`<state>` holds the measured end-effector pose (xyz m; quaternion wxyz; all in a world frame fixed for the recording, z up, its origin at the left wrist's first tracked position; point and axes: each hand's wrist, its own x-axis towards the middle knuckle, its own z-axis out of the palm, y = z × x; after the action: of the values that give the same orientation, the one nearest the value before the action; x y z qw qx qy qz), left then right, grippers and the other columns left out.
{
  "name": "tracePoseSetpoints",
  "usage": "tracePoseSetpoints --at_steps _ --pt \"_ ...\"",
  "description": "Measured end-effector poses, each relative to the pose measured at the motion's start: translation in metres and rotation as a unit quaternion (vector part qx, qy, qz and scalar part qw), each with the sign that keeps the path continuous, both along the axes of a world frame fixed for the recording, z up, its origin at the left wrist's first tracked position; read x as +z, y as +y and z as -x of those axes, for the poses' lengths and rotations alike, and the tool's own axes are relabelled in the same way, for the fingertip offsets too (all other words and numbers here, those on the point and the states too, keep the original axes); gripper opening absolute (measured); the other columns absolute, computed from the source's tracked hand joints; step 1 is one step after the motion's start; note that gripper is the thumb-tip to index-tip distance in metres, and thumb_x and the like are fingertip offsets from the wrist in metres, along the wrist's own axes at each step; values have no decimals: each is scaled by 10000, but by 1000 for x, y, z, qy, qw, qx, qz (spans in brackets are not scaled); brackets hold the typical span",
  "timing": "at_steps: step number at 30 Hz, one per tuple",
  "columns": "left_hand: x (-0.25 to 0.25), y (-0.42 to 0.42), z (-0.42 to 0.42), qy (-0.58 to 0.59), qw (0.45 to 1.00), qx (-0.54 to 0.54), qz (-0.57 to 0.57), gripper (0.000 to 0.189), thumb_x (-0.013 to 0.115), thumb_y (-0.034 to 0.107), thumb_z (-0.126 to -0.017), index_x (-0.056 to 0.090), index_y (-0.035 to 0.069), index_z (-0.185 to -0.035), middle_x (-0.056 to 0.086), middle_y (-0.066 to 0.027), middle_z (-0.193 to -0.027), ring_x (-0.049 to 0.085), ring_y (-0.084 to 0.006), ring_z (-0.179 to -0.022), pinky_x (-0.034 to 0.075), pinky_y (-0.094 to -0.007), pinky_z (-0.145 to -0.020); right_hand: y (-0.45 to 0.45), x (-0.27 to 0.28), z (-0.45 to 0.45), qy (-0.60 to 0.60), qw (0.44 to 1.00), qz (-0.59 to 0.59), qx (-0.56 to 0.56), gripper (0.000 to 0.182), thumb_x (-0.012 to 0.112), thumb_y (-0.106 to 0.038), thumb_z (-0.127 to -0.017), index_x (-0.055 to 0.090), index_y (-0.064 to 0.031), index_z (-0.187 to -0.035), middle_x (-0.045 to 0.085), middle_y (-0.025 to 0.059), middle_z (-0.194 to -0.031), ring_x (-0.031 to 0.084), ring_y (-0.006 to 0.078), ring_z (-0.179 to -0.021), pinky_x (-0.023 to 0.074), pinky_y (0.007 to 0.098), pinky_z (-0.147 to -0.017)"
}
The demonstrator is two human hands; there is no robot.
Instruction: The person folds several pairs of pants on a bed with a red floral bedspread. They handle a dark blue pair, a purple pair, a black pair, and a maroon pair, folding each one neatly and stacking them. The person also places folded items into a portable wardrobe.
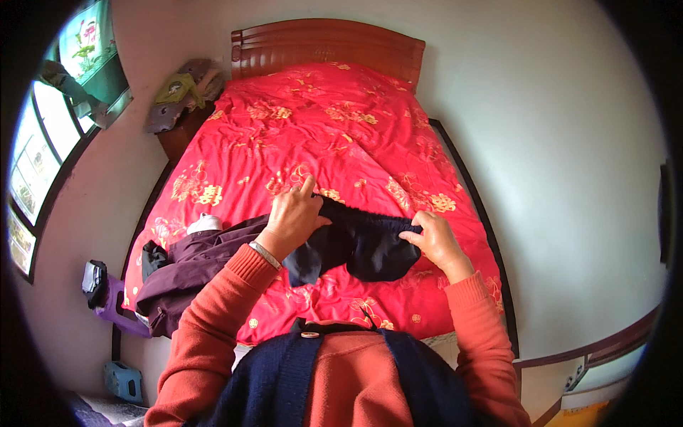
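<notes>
Between my hands a dark navy garment [381, 251] is stretched out by its gathered elastic edge, and its lower part hangs over the bed. My left hand [296, 213] pinches one end of that edge, with the index finger pointing away from me. The other end sits between the thumb and fingers of my right hand [435, 240]. Below both hands spreads a red bedcover [341, 155] with gold floral patterns. Beside my left forearm lies a crumpled dark purple garment [197, 267], partly hidden by my arm. A white item [205, 223] rests at its far edge.
A wooden headboard [325, 45] rises at the bed's far end. Clothes [179, 93] are heaped on a bedside cabinet [179, 136]. At the left stand a purple plastic stool [120, 304] with folded items [95, 280] and a blue plastic stool [124, 381]. The wall [549, 187] borders the bed's right side.
</notes>
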<state>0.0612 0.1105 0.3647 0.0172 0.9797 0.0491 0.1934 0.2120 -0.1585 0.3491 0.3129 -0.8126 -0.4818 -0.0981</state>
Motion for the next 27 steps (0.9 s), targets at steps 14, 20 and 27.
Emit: tracePoseSetpoints --at_steps 14,20,27 --pt "-26 30 42 27 983 80 161 446 707 391 -751 602 172 -1125 670 -79 -872 654 -286 -820 490 -422 -690 60 11 34 137 982 -124 31 326 760 -99 -739 551 -28 -979 610 118 -925 578 238 -816 454 355 -684" --pt "-43 48 27 26 997 10 70 303 739 308 -674 640 129 -898 575 -74 -931 551 -273 -979 424 -411 -794 79 -9 10 75 992 -65 84 203 704 -72 -761 574 5 -898 597 127 -826 591 258 -795 463 336 -725" --pt "-51 55 16 -28 964 -110 242 425 560 93 -704 531 78 -1128 619 -155 -1011 598 -369 -942 482 -431 -765 93 -2 13 82 988 -101 82 171 653 -46 -811 523 -2 -912 587 132 -863 585 276 -835 459 354 -760"
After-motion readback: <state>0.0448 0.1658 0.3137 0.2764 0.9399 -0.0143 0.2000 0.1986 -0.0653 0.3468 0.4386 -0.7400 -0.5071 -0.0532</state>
